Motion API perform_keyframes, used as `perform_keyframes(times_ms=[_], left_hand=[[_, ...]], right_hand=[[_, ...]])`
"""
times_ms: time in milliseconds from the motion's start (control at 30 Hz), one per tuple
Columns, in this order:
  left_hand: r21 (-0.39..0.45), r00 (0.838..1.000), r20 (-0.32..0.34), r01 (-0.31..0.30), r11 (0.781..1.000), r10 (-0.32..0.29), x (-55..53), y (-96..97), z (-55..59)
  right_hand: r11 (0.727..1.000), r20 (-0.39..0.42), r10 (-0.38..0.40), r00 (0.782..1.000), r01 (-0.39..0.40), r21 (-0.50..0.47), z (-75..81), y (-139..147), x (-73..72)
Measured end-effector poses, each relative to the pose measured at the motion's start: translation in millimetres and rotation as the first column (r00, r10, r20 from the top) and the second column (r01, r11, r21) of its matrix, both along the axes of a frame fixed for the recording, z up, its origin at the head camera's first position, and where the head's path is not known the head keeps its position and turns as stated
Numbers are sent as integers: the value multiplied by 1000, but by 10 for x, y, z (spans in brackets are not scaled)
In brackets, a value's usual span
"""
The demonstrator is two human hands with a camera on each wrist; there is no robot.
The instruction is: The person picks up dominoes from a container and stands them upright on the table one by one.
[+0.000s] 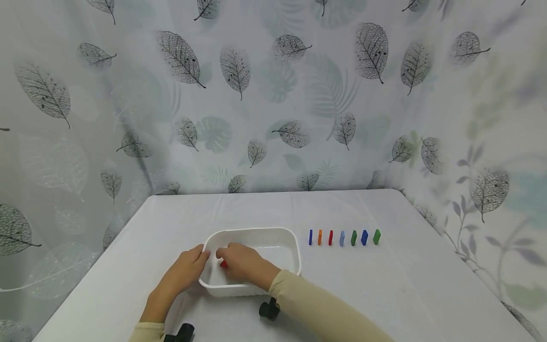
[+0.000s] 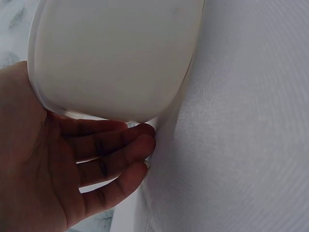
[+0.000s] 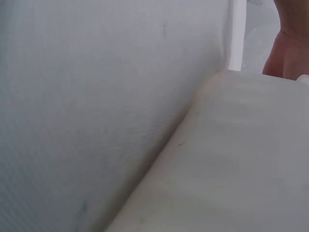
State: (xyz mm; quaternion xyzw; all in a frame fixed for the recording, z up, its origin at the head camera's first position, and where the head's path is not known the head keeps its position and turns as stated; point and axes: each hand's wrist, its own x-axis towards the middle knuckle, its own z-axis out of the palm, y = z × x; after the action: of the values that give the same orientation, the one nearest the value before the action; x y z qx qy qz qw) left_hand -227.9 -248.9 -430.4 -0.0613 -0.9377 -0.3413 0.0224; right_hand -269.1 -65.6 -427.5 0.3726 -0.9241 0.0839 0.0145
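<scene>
A white plastic tub (image 1: 279, 233) sits on the table. My left hand (image 1: 188, 268) holds its left end, thumb at the rim. In the left wrist view, the fingers of my left hand (image 2: 96, 159) lie bent along the outside of the tub wall (image 2: 116, 63). Over the near wall, my right hand (image 1: 243, 262) reaches down inside the tub. Its curled fingers pinch a small red block (image 1: 223, 264), mostly hidden by the hand. The right wrist view has only the tub's outer side (image 3: 231, 159) and part of the left hand (image 3: 292, 48).
Right of the tub, several small upright blocks stand in a spaced row: a dark blue one (image 1: 310, 237), an orange one (image 1: 319, 237), a red one (image 1: 331, 237), a light blue one (image 1: 342, 238), then green and blue ones. A leaf-patterned curtain (image 1: 265, 109) surrounds the white table (image 1: 410, 285).
</scene>
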Motion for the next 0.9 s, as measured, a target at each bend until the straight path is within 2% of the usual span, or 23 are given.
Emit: perform_keyframes(times_ms=[200,400,667,900], left_hand=[[-5,1000,-7,-2,1000,2,5,3,10],[2,1000,6,-1,1000,1,2,1,4],[14,1000,9,0,1000,0,-5,-7,-15],[34,1000,20,-12,999,11,17,15,-12]], right_hand=[[999,28,-13,1000,14,-51,43,21,20],[990,33,12,999,-7,-142,98,89,66],[945,94,62,994,-29,-326,140,207,89],[908,104,80,991,-29,-419,178,300,121]])
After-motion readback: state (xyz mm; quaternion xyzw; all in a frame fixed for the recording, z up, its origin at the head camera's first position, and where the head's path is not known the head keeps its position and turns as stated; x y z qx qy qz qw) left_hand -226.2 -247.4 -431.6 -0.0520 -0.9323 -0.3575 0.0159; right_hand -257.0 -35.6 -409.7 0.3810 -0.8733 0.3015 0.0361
